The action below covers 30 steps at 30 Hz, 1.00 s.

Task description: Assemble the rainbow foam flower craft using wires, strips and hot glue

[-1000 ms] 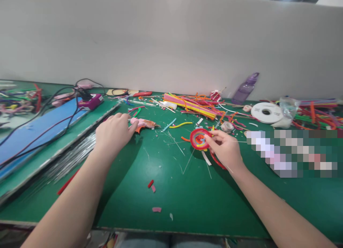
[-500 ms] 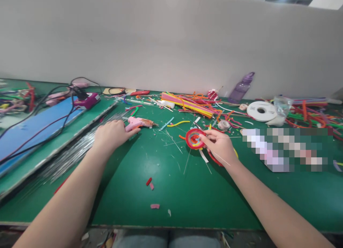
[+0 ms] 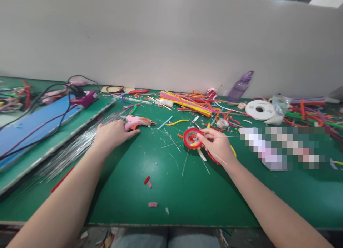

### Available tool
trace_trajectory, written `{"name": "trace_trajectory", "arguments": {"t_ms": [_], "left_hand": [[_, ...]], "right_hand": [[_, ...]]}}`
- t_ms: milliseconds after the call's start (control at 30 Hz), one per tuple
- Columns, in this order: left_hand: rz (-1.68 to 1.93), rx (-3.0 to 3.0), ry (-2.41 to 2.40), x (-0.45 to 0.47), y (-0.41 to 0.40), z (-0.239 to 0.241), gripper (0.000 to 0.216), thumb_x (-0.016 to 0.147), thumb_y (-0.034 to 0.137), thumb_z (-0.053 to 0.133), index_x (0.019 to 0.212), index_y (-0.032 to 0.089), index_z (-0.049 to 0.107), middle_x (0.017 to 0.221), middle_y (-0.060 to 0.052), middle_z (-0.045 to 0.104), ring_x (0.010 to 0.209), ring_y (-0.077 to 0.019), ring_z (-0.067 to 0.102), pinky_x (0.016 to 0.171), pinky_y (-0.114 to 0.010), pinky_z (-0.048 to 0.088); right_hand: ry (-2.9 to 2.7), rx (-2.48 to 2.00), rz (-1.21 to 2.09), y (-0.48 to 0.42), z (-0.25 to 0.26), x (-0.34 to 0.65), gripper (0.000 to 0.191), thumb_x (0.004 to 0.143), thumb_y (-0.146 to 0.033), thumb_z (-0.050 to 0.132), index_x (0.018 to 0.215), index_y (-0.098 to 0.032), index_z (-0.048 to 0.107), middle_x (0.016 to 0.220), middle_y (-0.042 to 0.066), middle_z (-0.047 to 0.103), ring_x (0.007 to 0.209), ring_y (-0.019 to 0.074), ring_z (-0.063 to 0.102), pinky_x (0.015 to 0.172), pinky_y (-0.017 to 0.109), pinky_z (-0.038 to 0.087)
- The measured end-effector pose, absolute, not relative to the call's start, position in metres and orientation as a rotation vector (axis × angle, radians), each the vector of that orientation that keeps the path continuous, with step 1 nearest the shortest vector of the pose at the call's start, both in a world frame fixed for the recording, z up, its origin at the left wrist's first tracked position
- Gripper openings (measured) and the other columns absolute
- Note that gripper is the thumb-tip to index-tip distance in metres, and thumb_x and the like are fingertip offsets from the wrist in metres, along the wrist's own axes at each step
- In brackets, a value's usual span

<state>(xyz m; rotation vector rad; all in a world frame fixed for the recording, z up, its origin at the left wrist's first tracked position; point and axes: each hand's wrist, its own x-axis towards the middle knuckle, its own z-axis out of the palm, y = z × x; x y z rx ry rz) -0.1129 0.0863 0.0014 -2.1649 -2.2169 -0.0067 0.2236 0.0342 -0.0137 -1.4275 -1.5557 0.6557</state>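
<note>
right hand (image 3: 218, 144): thumb and fingers pinch the edge of a coiled disc (image 3: 193, 138), red-rimmed with multicolored rings, right of center above the green table (image 3: 160, 183). left hand (image 3: 114, 133): palm down at the handle end of a pink glue gun (image 3: 138, 122), thumb extended; cannot tell whether the hidden fingers grip it. gun nozzle points right. far center: bundle of colored strips (image 3: 187, 103). far right: purple bottle (image 3: 239, 86), tilted, left of a white spool (image 3: 259, 110). left: thin wires (image 3: 77, 144) beside the left forearm.
</note>
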Motion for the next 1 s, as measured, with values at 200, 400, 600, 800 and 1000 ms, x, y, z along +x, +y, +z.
{"name": "trace_trajectory", "arguments": {"t_ms": [200,400,600,800,1000], "left_hand": [[-0.046,-2.163,-2.239,-0.112,0.086,0.002,0.065,0.077,0.078,0.033,0.081,0.018,0.061,0.082,-0.017,0.07,0.077,-0.0353,0.066,0.064,-0.039,0.041],[-0.059,-2.132,-2.256,-0.106,0.082,0.004,0.061,0.078,0.072,0.038,0.084,0.017,0.064,0.085,-0.018,0.07,0.08,-0.0368,0.065,0.068,-0.041,0.043],[-0.042,-2.114,-2.268,-0.103,0.081,0.006,0.057,0.08,0.067,0.037,0.085,0.017,0.063,0.092,-0.018,0.071,0.085,-0.0373,0.065,0.073,-0.044,0.044],[-0.027,-2.122,-2.255,-0.101,0.078,0.007,0.059,0.082,0.067,0.037,0.09,0.015,0.063,0.095,-0.02,0.07,0.087,-0.0393,0.065,0.073,-0.045,0.044],[-0.373,-2.036,-2.175,-0.101,0.072,0.012,0.077,0.08,0.074,0.036,0.122,0.011,0.052,0.11,-0.023,0.065,0.096,-0.0414,0.062,0.074,-0.045,0.044]], "right_hand": [[-1.452,-1.36,0.889,0.035,-0.016,0.224,0.038,0.071,-0.047,0.071,0.094,-0.016,0.068,0.068,0.002,0.068,0.044,0.01,0.052,0.041,0.024,0.044],[-1.412,-1.346,0.846,0.033,-0.013,0.223,0.03,0.071,-0.041,0.072,0.088,-0.017,0.068,0.062,-0.001,0.065,0.042,0.0087,0.05,0.041,0.024,0.043],[-1.399,-1.334,0.79,0.036,-0.017,0.227,0.03,0.072,-0.042,0.072,0.089,-0.018,0.066,0.061,-0.003,0.062,0.04,0.0074,0.048,0.041,0.023,0.042],[-1.345,-1.31,0.764,0.037,-0.019,0.229,0.032,0.073,-0.044,0.072,0.09,-0.018,0.064,0.061,-0.004,0.06,0.04,0.0069,0.048,0.04,0.022,0.041],[-1.266,-1.245,0.739,0.037,-0.019,0.226,0.034,0.076,-0.046,0.068,0.095,-0.019,0.061,0.074,-0.001,0.064,0.04,0.0059,0.049,0.037,0.022,0.039]]}}
